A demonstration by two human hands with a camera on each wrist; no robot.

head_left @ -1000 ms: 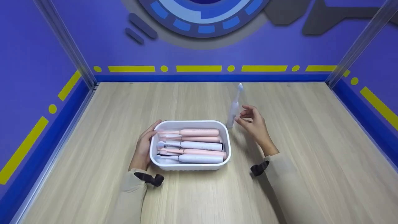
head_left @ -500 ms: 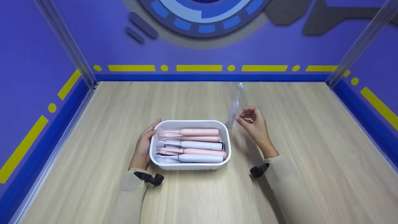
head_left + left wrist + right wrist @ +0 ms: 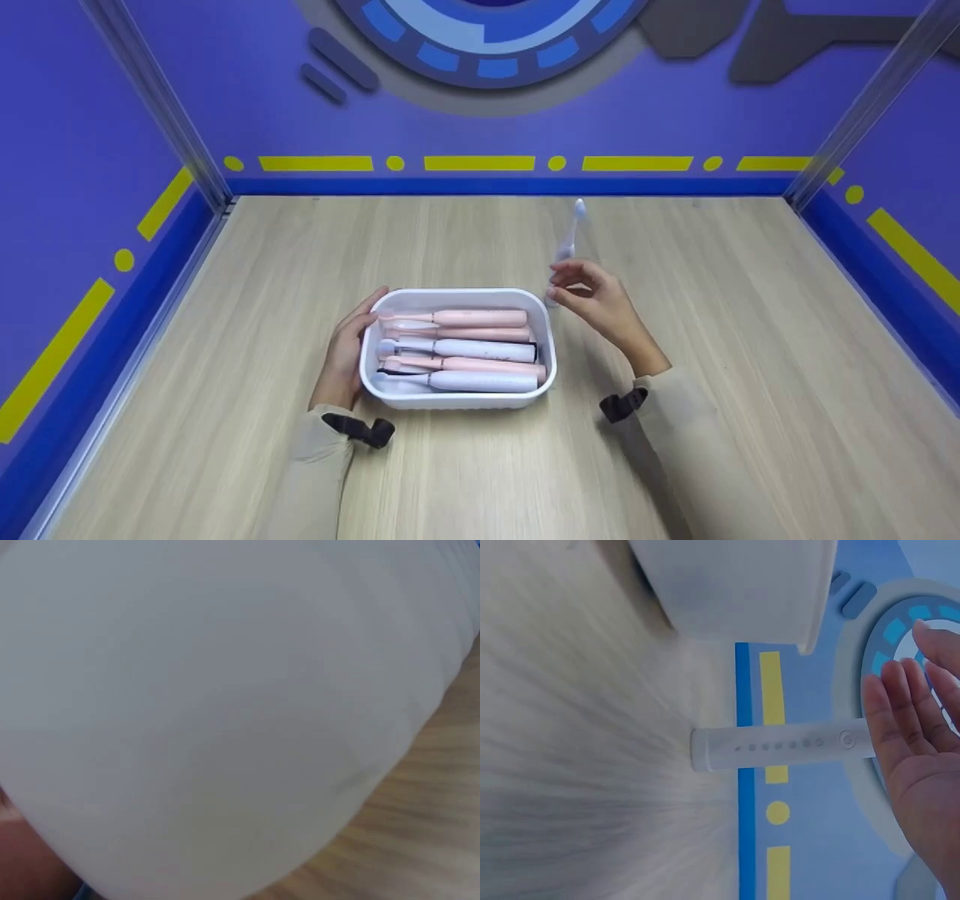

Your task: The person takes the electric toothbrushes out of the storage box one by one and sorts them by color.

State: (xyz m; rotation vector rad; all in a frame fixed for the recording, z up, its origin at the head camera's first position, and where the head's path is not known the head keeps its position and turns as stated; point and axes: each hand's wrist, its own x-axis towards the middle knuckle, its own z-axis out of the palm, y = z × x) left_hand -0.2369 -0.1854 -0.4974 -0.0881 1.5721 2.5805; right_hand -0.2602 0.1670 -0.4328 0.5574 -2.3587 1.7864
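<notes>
A white plastic box [image 3: 457, 401] sits on the table, holding several pink electric toothbrushes [image 3: 480, 319] and white electric toothbrushes [image 3: 484, 381]. My left hand [image 3: 346, 352] grips its left end, with the thumb at the rim and the fingers around the far corner. The box's white wall [image 3: 225, 705] fills most of the left wrist view. Just right of the box, another white electric toothbrush [image 3: 780, 746] stands upright on the table. Across its handle lies my right hand [image 3: 600, 304], fingers loosely bent, hiding part of it; whether they touch it cannot be told.
Blue and purple wall panels [image 3: 480, 135] with yellow marks enclose the table [image 3: 480, 472] at the back and sides. Black cameras are strapped to both wrists, the left camera [image 3: 360, 430] close to the box and the right camera [image 3: 622, 405] farther right.
My right hand has moved left from beside the standing toothbrush to in front of its handle. The toothbrush, box and left hand hold their places.
</notes>
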